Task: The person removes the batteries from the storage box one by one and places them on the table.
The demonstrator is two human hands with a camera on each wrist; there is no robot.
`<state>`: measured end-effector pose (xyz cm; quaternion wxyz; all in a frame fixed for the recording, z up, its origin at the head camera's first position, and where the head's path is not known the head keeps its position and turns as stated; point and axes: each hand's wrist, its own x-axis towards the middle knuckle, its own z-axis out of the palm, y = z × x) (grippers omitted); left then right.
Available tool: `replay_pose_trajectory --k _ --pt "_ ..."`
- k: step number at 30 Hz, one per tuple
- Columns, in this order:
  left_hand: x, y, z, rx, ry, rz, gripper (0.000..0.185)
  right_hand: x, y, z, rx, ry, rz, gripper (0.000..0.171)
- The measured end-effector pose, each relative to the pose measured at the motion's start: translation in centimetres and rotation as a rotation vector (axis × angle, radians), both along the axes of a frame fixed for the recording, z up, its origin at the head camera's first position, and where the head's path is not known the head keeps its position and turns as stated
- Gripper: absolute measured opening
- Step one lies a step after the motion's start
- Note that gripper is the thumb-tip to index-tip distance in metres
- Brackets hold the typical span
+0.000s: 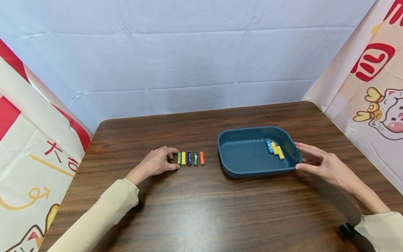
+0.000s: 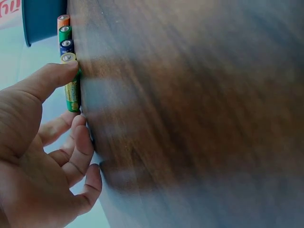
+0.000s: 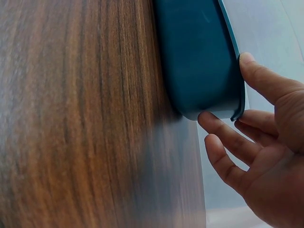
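1. The left hand (image 1: 156, 163) sits at about 9 o'clock on the desk (image 1: 201, 210). Its thumb and fingers curl in around the green battery (image 1: 178, 158), the leftmost one in a short row. The grip looks like a light pinch: the thumb tip is on the near end and a fingertip is over the far end, and the battery is flat on the wood, not lifted.

2. The left wrist view backs that up. The thumb presses on the green battery (image 2: 72, 95), and the other fingers are tucked loosely under, just beside it.

3. The row runs toward 3 o'clock from that hand: yellow battery (image 1: 183, 158), blue battery (image 1: 189, 158), another dark green one (image 1: 195, 159), then the orange battery (image 1: 202, 158). They lie side by side, parallel, nearly touching. My guess is that's so each one can be picked off the end without bumping its neighbours.

4. The right hand (image 1: 321, 163) is over at 3 o'clock, with its grip spread around the right edge of the blue tray (image 1: 239, 171). The thumb rests at the rim and the fingers lie along the outer wall. It looks like it's steadying the tray so it doesn't slide.

5. Inside the tray, toward 2 o'clock, there's a small clump of batteries (image 1: 275, 148), one blue and two yellow as far as I can tell, all touching.

6. The green battery itself has a glossy green wrap with a yellowish band. Any print on it is too small to read.
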<state>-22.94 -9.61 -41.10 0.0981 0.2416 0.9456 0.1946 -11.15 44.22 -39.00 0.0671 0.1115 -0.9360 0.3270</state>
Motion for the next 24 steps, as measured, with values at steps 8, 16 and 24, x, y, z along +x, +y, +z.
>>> replay_pose_trajectory --k 8,16,24 --pt "0.0 0.0 -0.1 -0.007 -0.01 0.002 0.062 0.0 0.1 -0.1 -0.005 0.007 -0.001 0.066" --pt "-0.3 -0.3 0.7 0.058 -0.1 -0.013 0.067 0.0 0.1 -0.1 -0.008 0.006 0.006 0.066" --pt "-0.6 0.0 2.7 0.226 -0.065 -0.044 0.058 -0.1 0.1 -0.1 -0.01 -0.004 0.011 0.067"
